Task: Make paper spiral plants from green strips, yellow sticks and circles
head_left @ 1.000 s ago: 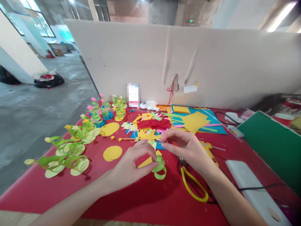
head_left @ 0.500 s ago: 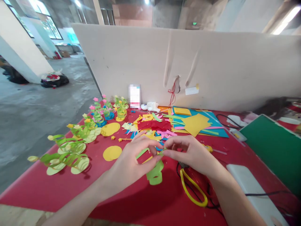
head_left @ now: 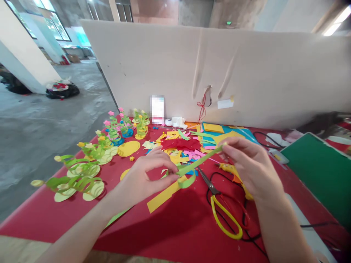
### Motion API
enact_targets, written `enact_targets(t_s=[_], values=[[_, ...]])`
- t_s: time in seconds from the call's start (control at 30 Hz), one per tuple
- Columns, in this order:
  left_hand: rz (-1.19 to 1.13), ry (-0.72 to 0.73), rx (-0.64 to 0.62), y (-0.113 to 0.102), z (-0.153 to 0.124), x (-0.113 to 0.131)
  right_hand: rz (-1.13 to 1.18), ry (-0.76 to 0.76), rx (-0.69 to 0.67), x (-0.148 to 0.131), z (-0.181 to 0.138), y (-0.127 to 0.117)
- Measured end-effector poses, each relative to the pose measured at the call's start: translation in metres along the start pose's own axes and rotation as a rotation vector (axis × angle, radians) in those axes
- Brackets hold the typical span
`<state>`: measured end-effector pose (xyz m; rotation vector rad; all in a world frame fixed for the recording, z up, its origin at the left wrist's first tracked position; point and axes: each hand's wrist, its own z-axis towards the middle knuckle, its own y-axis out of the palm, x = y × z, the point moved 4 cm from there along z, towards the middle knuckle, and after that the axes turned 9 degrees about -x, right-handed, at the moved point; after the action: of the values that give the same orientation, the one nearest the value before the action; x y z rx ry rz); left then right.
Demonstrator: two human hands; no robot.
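Observation:
Over the red table, both of my hands hold one green paper strip. My left hand pinches its lower curled end near a small green loop. My right hand pinches the upper end, and the strip runs taut and slanted between them. A yellow paper strip lies on the table under my left hand. Yellow-handled scissors lie just below my right hand.
Green spiral paper trees on pale discs line the left side. Coloured paper scraps, a yellow sheet on blue paper and a yellow glue gun lie behind the hands. A green board sits right. A beige partition stands behind.
My right hand has pulled up and to the right, stretching the curled green strip out straight. My left hand stayed at the lower end. The scissors and a yellow strip are now uncovered.

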<state>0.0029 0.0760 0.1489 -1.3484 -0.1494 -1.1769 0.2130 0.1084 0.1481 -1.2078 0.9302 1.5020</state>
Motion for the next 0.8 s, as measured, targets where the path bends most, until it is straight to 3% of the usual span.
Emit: enact_targets(t_s=[0.3,0.5,0.63,0.8], values=[[0.190,-0.023,-0.122,-0.011,0.002,-0.020,0.201,-0.090,0.219,-0.012,0.003,-0.025],[0.413,-0.189,-0.200,-0.012,-0.002,-0.062,0.259,-0.163,0.367,-0.014,0.004,-0.039],[0.487,-0.288,-0.125,-0.008,-0.004,-0.083,0.265,-0.136,0.312,-0.009,0.009,-0.035],[0.375,-0.286,-0.147,0.000,-0.001,-0.078,0.220,-0.115,0.234,-0.007,0.010,-0.026]])
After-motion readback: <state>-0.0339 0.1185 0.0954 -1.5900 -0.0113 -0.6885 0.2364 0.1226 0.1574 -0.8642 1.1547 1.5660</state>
